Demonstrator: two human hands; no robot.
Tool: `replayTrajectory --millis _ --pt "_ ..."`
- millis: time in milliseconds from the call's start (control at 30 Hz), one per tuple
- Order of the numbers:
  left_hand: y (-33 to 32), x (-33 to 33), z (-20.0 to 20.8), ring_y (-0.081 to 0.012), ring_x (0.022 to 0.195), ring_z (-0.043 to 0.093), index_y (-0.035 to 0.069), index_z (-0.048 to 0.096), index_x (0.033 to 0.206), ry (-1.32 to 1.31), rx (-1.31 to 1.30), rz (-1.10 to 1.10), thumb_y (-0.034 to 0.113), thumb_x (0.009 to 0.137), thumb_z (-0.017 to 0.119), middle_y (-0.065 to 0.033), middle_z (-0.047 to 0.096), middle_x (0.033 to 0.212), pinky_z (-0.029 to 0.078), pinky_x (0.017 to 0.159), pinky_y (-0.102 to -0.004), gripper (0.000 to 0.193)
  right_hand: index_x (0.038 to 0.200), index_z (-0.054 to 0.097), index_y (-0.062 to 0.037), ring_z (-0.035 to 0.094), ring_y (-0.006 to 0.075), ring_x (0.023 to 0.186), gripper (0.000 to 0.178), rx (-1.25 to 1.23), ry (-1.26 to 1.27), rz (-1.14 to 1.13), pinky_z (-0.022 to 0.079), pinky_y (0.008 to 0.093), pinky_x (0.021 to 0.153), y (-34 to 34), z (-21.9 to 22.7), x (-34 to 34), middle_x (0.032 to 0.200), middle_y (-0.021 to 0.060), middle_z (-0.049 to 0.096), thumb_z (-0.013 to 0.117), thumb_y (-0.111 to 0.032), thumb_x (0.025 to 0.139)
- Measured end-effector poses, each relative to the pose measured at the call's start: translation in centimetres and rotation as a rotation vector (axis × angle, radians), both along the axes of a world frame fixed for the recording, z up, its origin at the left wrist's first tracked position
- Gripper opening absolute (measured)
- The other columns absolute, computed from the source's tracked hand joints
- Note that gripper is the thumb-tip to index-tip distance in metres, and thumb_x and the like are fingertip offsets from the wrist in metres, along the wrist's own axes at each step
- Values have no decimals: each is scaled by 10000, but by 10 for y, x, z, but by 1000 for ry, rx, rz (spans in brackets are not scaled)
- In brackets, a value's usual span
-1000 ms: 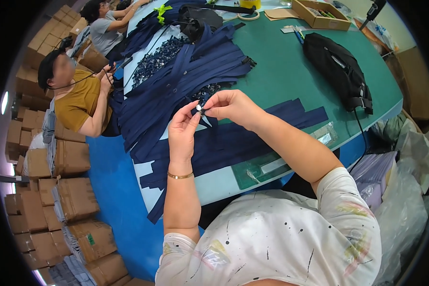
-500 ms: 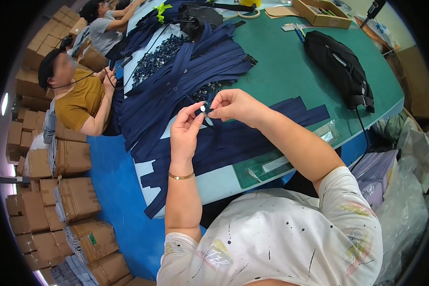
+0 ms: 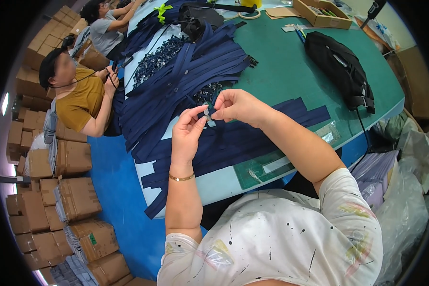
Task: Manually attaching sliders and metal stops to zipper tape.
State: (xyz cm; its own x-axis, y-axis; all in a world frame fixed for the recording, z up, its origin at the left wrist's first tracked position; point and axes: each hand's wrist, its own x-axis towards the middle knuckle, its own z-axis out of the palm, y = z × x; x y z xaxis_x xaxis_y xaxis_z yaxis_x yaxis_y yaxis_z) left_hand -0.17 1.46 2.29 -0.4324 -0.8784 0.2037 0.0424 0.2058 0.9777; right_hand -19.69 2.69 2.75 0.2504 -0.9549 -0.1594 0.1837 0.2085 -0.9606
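My left hand (image 3: 187,131) pinches a small shiny round piece (image 3: 206,112) between thumb and fingertips, above the table. Right beside it, the closed thumb and fingers of my right hand (image 3: 237,107) meet the same piece, and a bit of dark material shows there. Its exact kind is too small to tell. Long navy fabric strips (image 3: 167,102) lie in layers beyond and to the left of my hands. More navy strips (image 3: 209,145) lie under my hands. Just past my fingertips sits a small heap of dark, shiny little parts (image 3: 206,92).
A larger heap of little parts (image 3: 159,59) lies farther left on the green table (image 3: 271,62). At right rests a black bag (image 3: 341,69); a shallow box (image 3: 321,13) is at the back. Two people sit along the left side, near stacked cartons (image 3: 76,198).
My hands have shifted very slightly, and the small piece has turned between my fingers, so its bright face shows less. The person in the mustard shirt has moved a little.
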Motion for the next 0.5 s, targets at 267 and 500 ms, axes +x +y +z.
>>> replayTrajectory --millis 267,500 --pt "2 -2 0 -81 863 533 -2 552 1198 97 84 -40 -37 868 581 -27 561 959 439 785 -194 333 865 554 -61 543 75 681 194 -35 -25 15 430 207 610 -1 -1 -2 763 6 590 721 -61 764" --pt "1 -5 -4 -113 864 589 11 464 1232 340 456 24 17 880 598 -56 614 984 467 767 -225 377 1010 553 -27 560 66 751 241 -162 -91 4 447 203 670 -2 2 -1 831 5 606 673 -17 801"
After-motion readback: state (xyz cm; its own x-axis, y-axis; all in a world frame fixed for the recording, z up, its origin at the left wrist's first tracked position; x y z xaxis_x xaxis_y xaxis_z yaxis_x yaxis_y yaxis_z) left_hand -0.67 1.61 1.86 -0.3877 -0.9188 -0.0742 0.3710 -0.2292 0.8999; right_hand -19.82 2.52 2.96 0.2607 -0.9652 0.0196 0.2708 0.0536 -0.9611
